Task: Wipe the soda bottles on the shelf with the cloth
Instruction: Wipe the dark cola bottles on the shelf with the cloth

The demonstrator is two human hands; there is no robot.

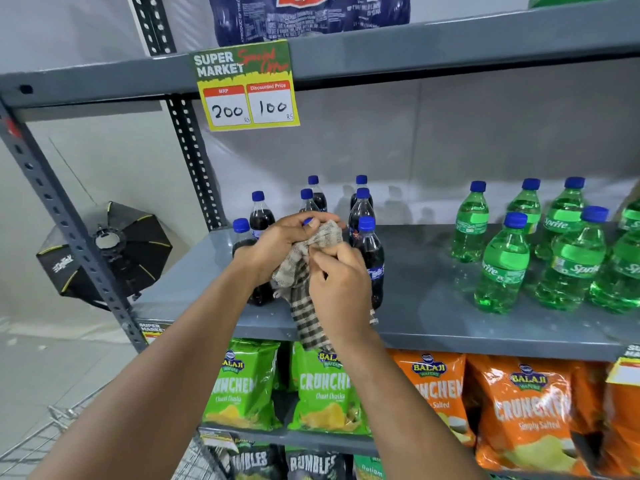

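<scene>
Several dark cola bottles (pixel 370 258) with blue caps stand on the left part of the grey shelf (pixel 433 323). My left hand (pixel 277 244) grips the neck of one cola bottle at the front of the group, its blue cap just showing under my fingers. A checked brown-and-white cloth (pixel 304 296) is wrapped around that bottle and hangs down past the shelf edge. My right hand (pixel 337 282) holds the cloth against the bottle's body. Several green Sprite bottles (pixel 504 268) stand to the right on the same shelf.
A price sign (pixel 247 88) hangs from the shelf above. Green chip bags (pixel 322 393) and orange chip bags (pixel 530 410) fill the shelf below. A black studio light (pixel 107 251) stands left of the rack post (pixel 69 233). A wire basket (pixel 52 434) sits lower left.
</scene>
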